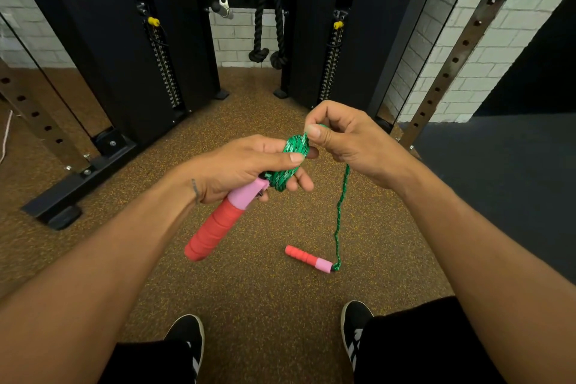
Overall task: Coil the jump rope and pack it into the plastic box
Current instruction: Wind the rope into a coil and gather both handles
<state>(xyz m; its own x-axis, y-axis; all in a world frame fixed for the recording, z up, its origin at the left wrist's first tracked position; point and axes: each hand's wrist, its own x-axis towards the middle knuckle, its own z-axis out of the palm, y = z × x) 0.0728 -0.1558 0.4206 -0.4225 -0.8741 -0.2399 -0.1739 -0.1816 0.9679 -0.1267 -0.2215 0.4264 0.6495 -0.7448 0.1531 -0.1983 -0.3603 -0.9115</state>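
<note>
There is one jump rope (340, 206), green, with two red and pink handles: one handle (223, 223) is at the left hand (246, 167), one handle (308, 259) lies on the floor (265, 284). Two hands are seen, left and right hand (346, 140). Two black shoes (187, 333) show below. Behind stand two black weight stacks (165, 72), each with one yellow pin (153, 21), and one black triceps rope (268, 31).

You've got the green jump rope (290, 162) mostly coiled beside one red-pink handle (223, 221); the other handle (308, 259) lies on the floor.
</note>
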